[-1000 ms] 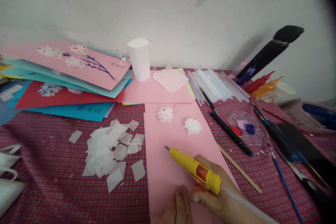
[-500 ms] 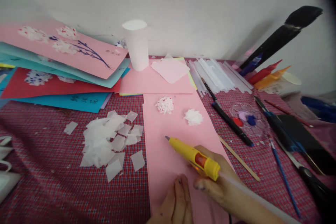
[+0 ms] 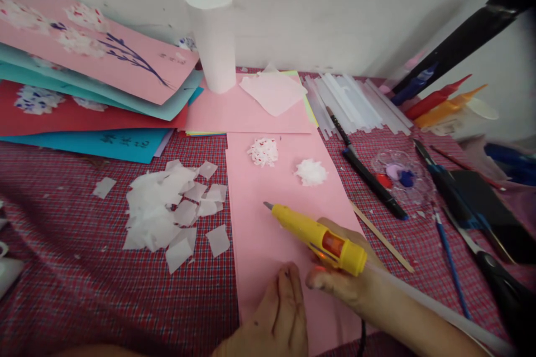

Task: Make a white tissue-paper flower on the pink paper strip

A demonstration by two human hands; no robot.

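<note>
My right hand [image 3: 343, 279] grips a yellow glue gun [image 3: 318, 237], a clear glue stick running out of its back; the nozzle hovers just above a long pink card [image 3: 272, 217]. Near the card's far end lie two crumpled tissue flowers, one speckled red [image 3: 263, 152] and one plain white [image 3: 310, 172]. My left hand [image 3: 274, 321] rests flat on the card's near end, fingers stretched out, just left of the right hand. A heap of white tissue squares [image 3: 170, 209] lies on the checked cloth to the left of the card.
Stacked coloured cards [image 3: 96, 89] with finished flowers lie at the back left, by a white paper cup [image 3: 212, 39]. Right of the card are clear glue sticks [image 3: 355, 106], a black pen [image 3: 368, 173], a wooden stick [image 3: 381, 237], a paint dish [image 3: 397, 178], brushes, scissors [image 3: 481, 251] and paint bottles [image 3: 439, 103].
The view has tipped downward, so everything sits higher in frame and more of my left hand shows. The glue gun and both hands have stayed over the near part of the pink card.
</note>
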